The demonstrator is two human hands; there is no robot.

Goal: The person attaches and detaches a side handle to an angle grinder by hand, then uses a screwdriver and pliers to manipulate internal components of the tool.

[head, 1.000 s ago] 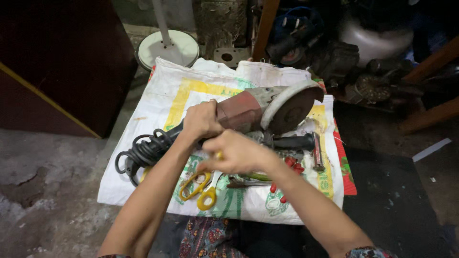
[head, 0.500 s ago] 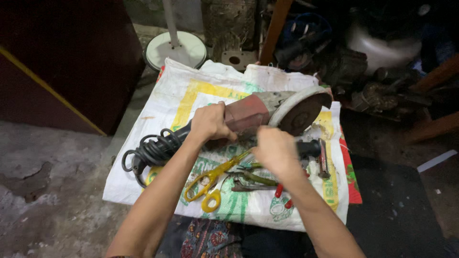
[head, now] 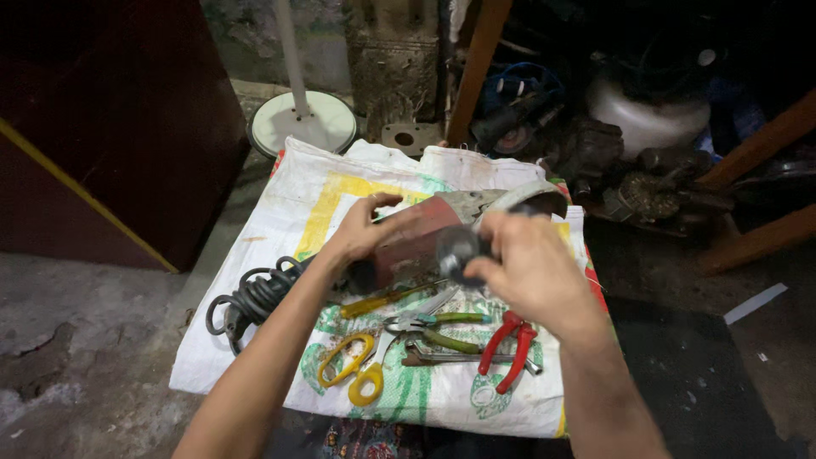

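Note:
My left hand (head: 367,228) grips the red body of an angle grinder (head: 425,234) lifted a little off a white woven sack (head: 280,221). My right hand (head: 527,268) is closed around the grinder's black side handle (head: 459,249), just below the disc guard (head: 527,197). The grinder's black cable (head: 255,297) lies coiled on the sack to the left. Below my hands lie yellow-handled scissors (head: 357,370), green-handled pliers (head: 442,327), red-handled pliers (head: 510,344) and a yellow-handled screwdriver (head: 378,300).
A dark red cabinet (head: 102,127) stands at the left. A white round fan base (head: 302,121) sits behind the sack. Old motors and machine parts (head: 629,170) pile up at the back right, with wooden legs (head: 756,187) beside them. The floor is bare concrete.
My right hand rose from the tools on the sack to the grinder's side handle. The grinder has tilted up, its disc now facing away. The view moved closer.

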